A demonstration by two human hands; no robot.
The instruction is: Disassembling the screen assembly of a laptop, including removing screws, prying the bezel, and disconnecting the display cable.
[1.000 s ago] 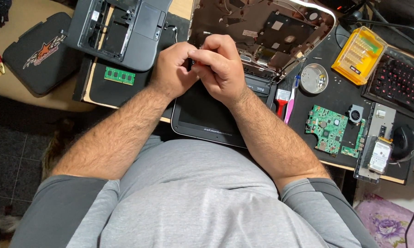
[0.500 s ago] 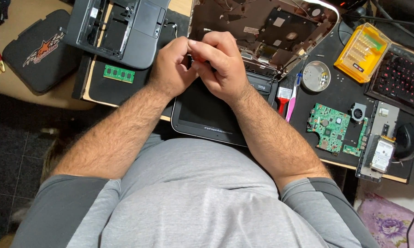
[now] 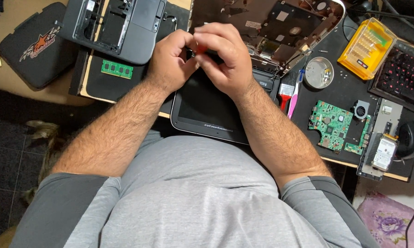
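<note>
From the head camera, the left hand (image 3: 170, 62) and the right hand (image 3: 225, 57) meet above the desk, fingers curled in and pinched together on a small dark part with a red spot (image 3: 198, 49); most of it is hidden between the fingertips, so what it is I cannot tell. Both hands hang over a dark flat panel (image 3: 207, 108) at the desk's near edge, just in front of an opened laptop shell (image 3: 280, 27). Left of the hands lies a grey laptop base (image 3: 119, 25) with a green memory stick (image 3: 117, 69) beside it. To the right sit a small brush (image 3: 285, 93), a round metal dish (image 3: 318, 72), a green circuit board (image 3: 331, 124) and a yellow bit case (image 3: 367, 48)
</note>
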